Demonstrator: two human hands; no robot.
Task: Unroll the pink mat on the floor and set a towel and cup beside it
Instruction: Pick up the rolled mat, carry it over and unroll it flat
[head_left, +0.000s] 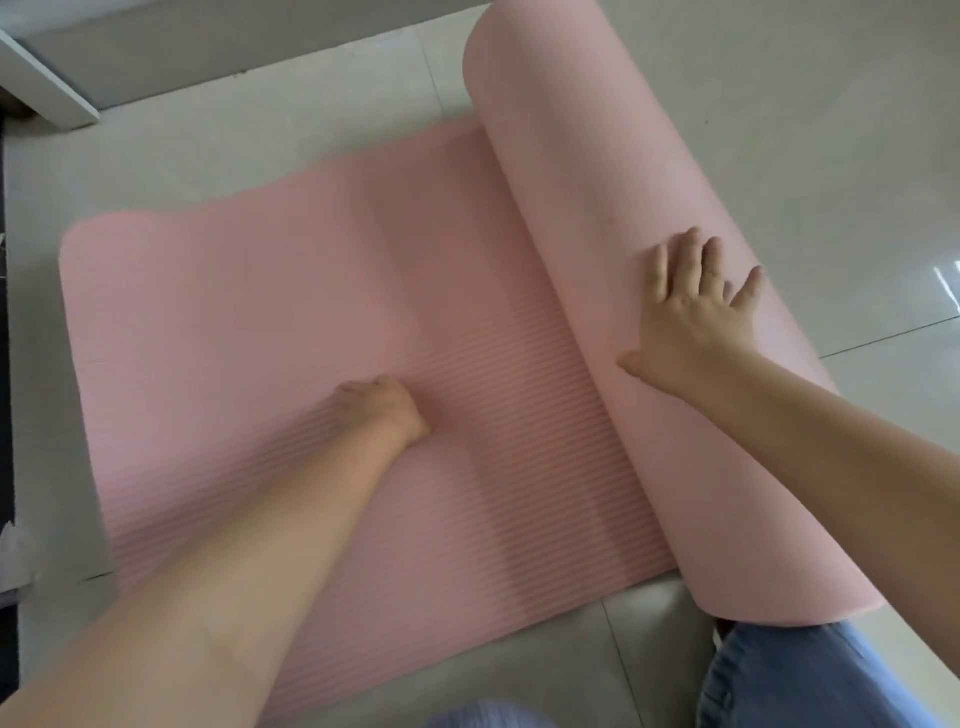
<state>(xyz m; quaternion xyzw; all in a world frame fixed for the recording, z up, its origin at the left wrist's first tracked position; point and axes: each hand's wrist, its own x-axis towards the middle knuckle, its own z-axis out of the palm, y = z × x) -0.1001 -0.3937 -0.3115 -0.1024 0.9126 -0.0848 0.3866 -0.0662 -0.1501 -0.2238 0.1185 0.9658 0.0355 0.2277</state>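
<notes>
The pink mat (249, 332) lies partly unrolled on the tiled floor, its ribbed flat part spreading to the left. The rest is a thick roll (582, 197) running from the upper middle down to the lower right. My right hand (691, 317) rests flat on top of the roll with fingers spread. My left hand (384, 408) presses down on the flat ribbed part, fingers curled under. No towel or cup is in view.
Pale glossy floor tiles (831, 130) surround the mat. A grey-white ledge or door frame (47, 78) sits at the top left, with a dark strip along the left edge. My knee in blue jeans (789, 680) is at the bottom right, beside the roll's near end.
</notes>
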